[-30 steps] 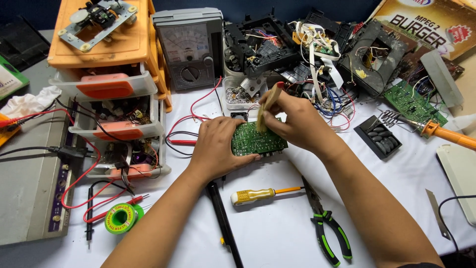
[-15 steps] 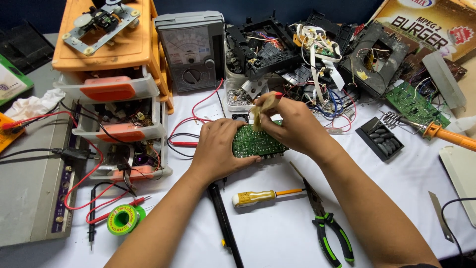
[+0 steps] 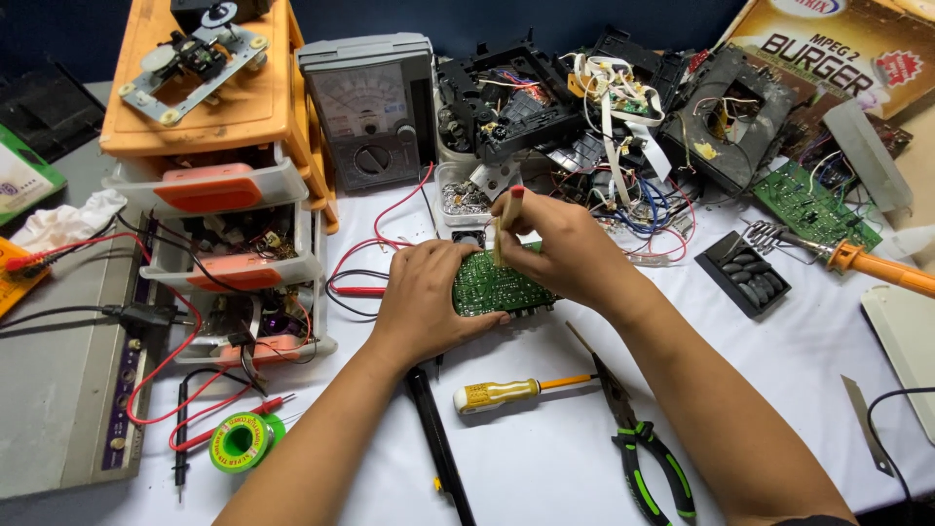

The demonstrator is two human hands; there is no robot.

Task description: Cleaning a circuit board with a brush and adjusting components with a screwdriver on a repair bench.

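Note:
My left hand [image 3: 429, 297] holds a green circuit board [image 3: 492, 285] flat over the white table, fingers wrapped around its left edge. My right hand [image 3: 560, 248] grips a small wooden-handled brush [image 3: 504, 229] with a red tip, held upright with its lower end against the board's top edge. Part of the board is hidden under both hands.
A yellow-handled screwdriver [image 3: 506, 393], green-handled pliers [image 3: 643, 443] and a black probe [image 3: 438, 443] lie in front. An orange drawer unit [image 3: 219, 185] and analog multimeter [image 3: 368, 112] stand at left back. Scrap electronics [image 3: 604, 97], a soldering iron [image 3: 867, 263] and solder spool [image 3: 242, 441] surround.
The brush has swung from a tilt to nearly upright and slid slightly left along the board. My left hand keeps the board in the same spot.

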